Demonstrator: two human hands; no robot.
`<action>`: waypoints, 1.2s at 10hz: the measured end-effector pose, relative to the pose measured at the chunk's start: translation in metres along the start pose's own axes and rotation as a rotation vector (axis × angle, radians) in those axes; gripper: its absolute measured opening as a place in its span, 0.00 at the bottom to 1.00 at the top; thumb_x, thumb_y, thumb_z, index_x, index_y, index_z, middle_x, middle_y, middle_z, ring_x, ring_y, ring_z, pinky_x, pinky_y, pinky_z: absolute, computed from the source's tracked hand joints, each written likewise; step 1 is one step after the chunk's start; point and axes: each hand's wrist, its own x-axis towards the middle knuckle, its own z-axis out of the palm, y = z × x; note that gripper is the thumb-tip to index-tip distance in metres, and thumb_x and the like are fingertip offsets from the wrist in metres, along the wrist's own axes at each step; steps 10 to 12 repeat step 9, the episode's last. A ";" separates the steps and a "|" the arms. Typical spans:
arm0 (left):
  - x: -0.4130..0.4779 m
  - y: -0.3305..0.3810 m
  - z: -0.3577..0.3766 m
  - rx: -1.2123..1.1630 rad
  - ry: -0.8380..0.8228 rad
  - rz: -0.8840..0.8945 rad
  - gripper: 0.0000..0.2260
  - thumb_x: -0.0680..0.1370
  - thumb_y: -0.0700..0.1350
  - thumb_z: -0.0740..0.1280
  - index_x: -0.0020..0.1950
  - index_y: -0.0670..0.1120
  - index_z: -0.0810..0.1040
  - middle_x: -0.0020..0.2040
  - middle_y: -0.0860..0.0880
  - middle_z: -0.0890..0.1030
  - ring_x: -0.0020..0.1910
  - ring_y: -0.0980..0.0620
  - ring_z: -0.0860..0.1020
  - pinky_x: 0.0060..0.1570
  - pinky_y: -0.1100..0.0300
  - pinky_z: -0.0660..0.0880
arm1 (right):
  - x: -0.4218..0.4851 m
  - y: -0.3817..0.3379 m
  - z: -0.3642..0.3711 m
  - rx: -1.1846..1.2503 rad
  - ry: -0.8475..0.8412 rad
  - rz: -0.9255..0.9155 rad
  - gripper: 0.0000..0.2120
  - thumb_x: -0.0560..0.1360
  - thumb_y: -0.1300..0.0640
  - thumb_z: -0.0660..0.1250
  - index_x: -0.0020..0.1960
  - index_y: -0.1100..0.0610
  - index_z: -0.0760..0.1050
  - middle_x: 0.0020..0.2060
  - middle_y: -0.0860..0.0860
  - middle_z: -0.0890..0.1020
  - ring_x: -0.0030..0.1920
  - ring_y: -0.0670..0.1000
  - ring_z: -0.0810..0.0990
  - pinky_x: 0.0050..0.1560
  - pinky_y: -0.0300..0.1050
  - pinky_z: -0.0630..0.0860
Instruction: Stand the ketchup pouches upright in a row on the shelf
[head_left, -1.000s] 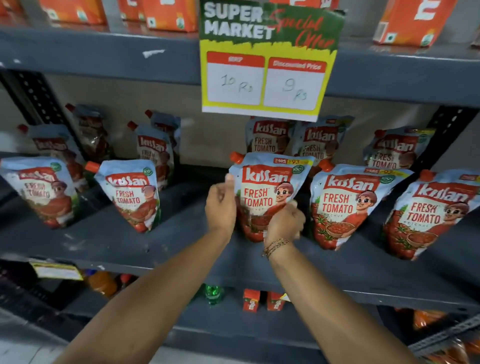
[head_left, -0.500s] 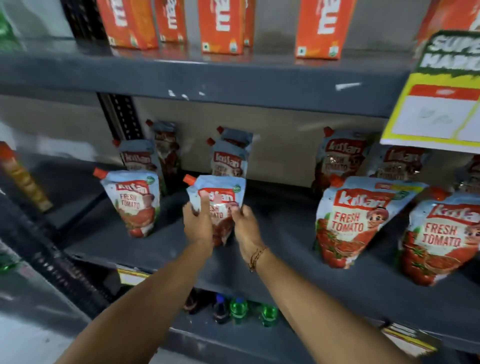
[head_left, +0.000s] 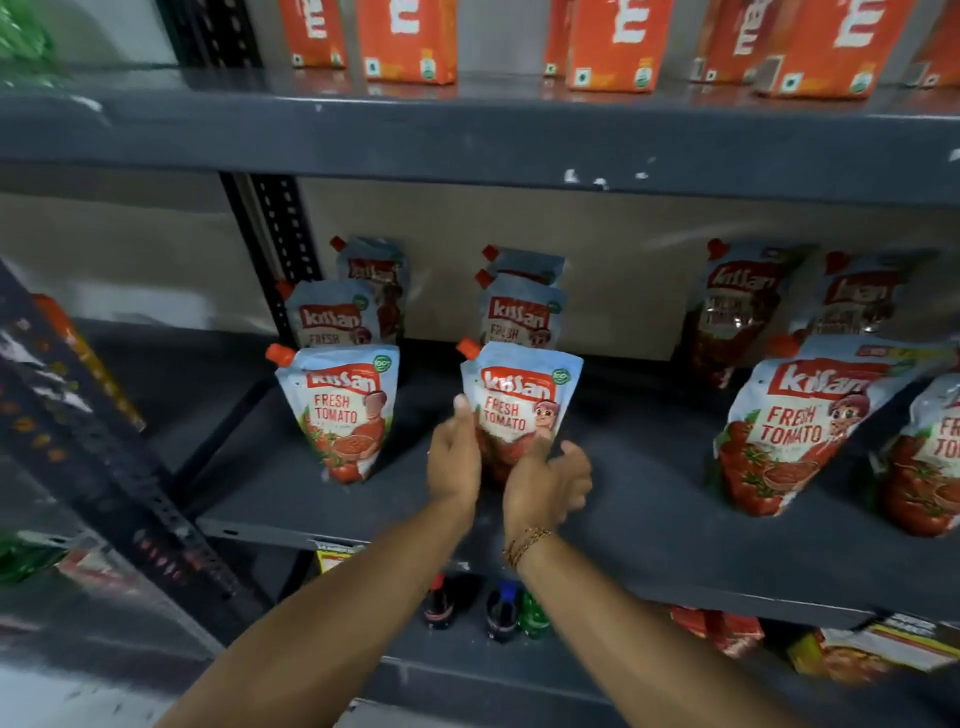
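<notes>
In the head view we see our left hand (head_left: 453, 460) and right hand (head_left: 543, 480) cupped loosely around the lower part of a ketchup pouch (head_left: 521, 400) standing upright near the front of the grey shelf (head_left: 649, 499), fingers half curled and touching its sides rather than clamped on it. Another pouch (head_left: 343, 410) stands upright just to its left, further pouches stand behind and at right, and orange cartons (head_left: 410, 41) line the upper shelf.
</notes>
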 end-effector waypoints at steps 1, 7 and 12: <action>-0.007 -0.006 -0.037 -0.058 0.485 0.071 0.23 0.81 0.55 0.55 0.52 0.36 0.79 0.53 0.38 0.80 0.57 0.38 0.77 0.57 0.52 0.71 | -0.036 0.008 0.013 0.112 -0.163 -0.132 0.09 0.77 0.52 0.58 0.47 0.58 0.70 0.48 0.55 0.76 0.53 0.58 0.73 0.52 0.49 0.72; 0.087 0.029 -0.156 -0.226 0.157 0.026 0.26 0.69 0.67 0.62 0.62 0.57 0.77 0.61 0.50 0.82 0.58 0.48 0.80 0.60 0.45 0.76 | -0.065 0.004 0.103 0.086 -1.013 0.108 0.26 0.79 0.41 0.42 0.72 0.51 0.61 0.69 0.49 0.68 0.73 0.51 0.61 0.68 0.45 0.58; 0.089 0.023 -0.155 -0.232 0.218 0.030 0.29 0.66 0.70 0.61 0.62 0.57 0.76 0.60 0.51 0.82 0.58 0.48 0.80 0.60 0.45 0.76 | -0.064 0.007 0.100 0.043 -0.990 0.117 0.27 0.78 0.39 0.43 0.73 0.49 0.58 0.75 0.50 0.61 0.75 0.51 0.57 0.74 0.50 0.53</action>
